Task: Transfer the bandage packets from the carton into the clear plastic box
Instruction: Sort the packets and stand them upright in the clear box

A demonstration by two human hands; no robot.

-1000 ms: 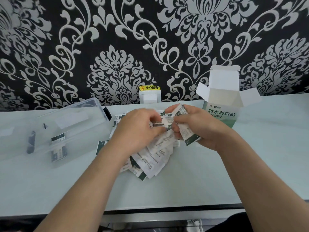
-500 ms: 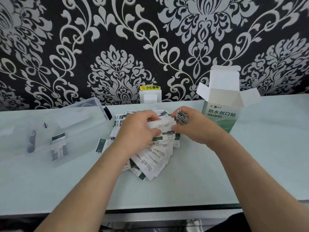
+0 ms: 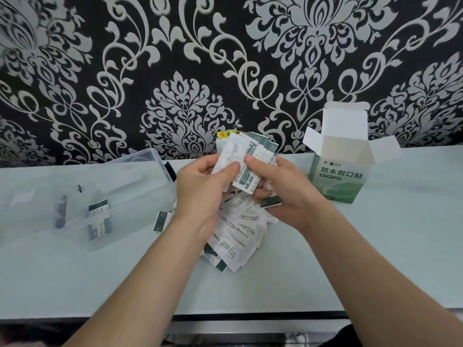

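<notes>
Both hands hold a fanned bunch of white and dark green bandage packets (image 3: 246,156) above the table. My left hand (image 3: 203,189) grips it from the left, thumb on top. My right hand (image 3: 283,189) grips it from the right, and one dark packet edge pokes out under its fingers. A loose pile of packets (image 3: 238,236) lies on the table beneath the hands. The clear plastic box (image 3: 82,191) stands to the left with a few packets inside. The green and white carton (image 3: 343,166) stands open at the right.
A single packet (image 3: 162,220) lies by the box's right side. The pale table (image 3: 375,246) ends at a dark front edge near me. A patterned black and silver wall rises right behind the table. A yellow-labelled socket peeks out behind the held packets.
The hands gathered packets from the pile and lifted them up off the table into a fanned bunch. The carton and box have not moved.
</notes>
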